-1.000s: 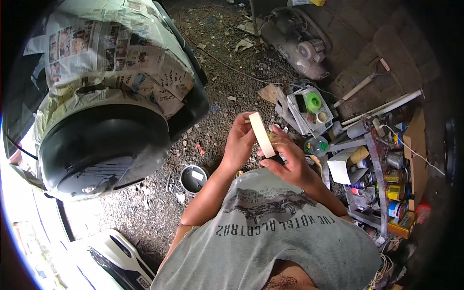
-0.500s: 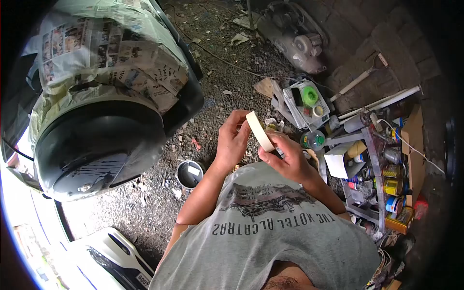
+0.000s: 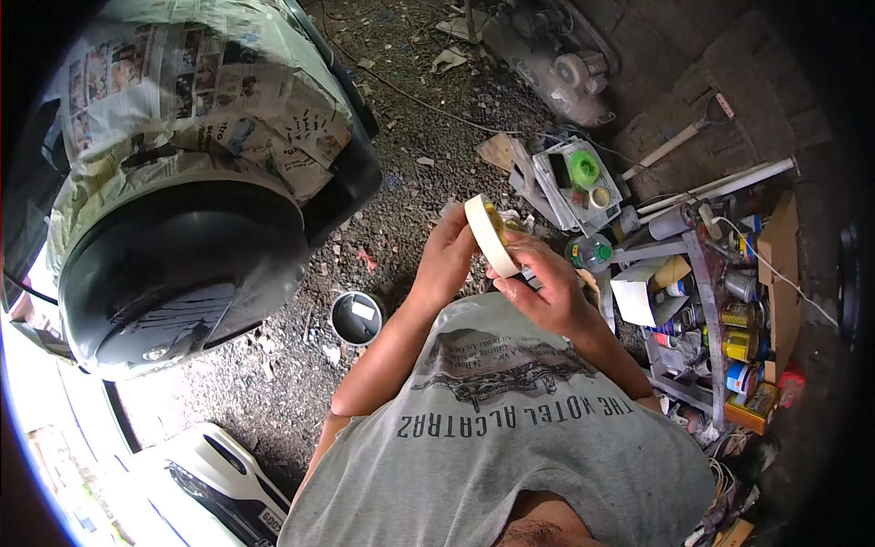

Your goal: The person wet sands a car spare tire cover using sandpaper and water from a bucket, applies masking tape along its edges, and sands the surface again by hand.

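Note:
A cream roll of masking tape (image 3: 490, 242) is held up in front of my chest, tilted, with some of its yellow inside showing. My left hand (image 3: 445, 260) is closed on the roll's left side, its fingertips partly hidden behind the tape. On the other side, my right hand (image 3: 547, 284) grips the lower right edge, with fingers bent around the roll. No loose end of tape can be made out.
A black rounded vehicle part (image 3: 182, 273) is bordered by taped newspaper (image 3: 146, 77) at left. A grey pot (image 3: 356, 318) stands on gravel. At right are a green-capped bottle (image 3: 591, 252), a grey rack (image 3: 704, 319) with several cans, and a shovel (image 3: 679, 141).
The tape roll has turned slightly, so more of its yellow inside shows. Both hands still hold it, and my left fingers have shifted on its edge. The view has moved a little.

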`<state>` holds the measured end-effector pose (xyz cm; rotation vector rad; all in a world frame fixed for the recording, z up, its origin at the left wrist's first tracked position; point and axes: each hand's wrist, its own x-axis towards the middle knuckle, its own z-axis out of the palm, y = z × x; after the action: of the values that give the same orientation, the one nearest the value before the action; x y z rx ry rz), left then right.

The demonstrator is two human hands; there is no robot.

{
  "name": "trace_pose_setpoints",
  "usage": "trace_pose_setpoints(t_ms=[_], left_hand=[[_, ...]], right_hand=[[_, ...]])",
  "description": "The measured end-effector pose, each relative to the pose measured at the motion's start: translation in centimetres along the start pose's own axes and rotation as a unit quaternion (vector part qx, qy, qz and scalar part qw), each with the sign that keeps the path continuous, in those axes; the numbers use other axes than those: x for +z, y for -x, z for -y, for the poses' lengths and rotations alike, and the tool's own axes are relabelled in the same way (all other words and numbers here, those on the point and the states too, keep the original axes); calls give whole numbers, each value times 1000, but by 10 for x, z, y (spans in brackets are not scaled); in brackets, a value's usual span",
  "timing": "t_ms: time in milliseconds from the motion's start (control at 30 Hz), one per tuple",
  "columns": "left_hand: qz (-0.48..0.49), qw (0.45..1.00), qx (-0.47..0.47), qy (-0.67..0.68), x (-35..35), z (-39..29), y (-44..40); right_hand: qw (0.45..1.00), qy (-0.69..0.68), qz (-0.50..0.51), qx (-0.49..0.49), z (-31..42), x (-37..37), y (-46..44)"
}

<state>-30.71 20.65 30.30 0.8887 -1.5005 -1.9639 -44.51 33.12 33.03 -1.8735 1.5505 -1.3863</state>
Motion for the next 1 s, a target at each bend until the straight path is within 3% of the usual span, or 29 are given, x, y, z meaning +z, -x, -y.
trace_pose_setpoints(t_ms=[133, 267, 433, 533, 767, 1000], left_hand=[[-34, 984, 170, -30, -17, -5, 12], [21, 978, 178, -106, -21, -33, 27], [-2, 975, 128, -183, -28, -31, 26], [26, 985, 108, -134, -33, -29, 24], [85, 994, 25, -58, -47, 2, 19], [35, 986, 64, -147, -34, -7, 23]], right_hand=[[998, 54, -11, 7, -1, -1, -3], [996, 94, 1, -3, 2, -3, -11], [991, 130, 23, -22, -5, 1, -11], [988, 134, 73, 13, 0, -1, -12], [988, 140, 65, -18, -5, 8, -10], [989, 140, 53, 20, -2, 11, -9]])
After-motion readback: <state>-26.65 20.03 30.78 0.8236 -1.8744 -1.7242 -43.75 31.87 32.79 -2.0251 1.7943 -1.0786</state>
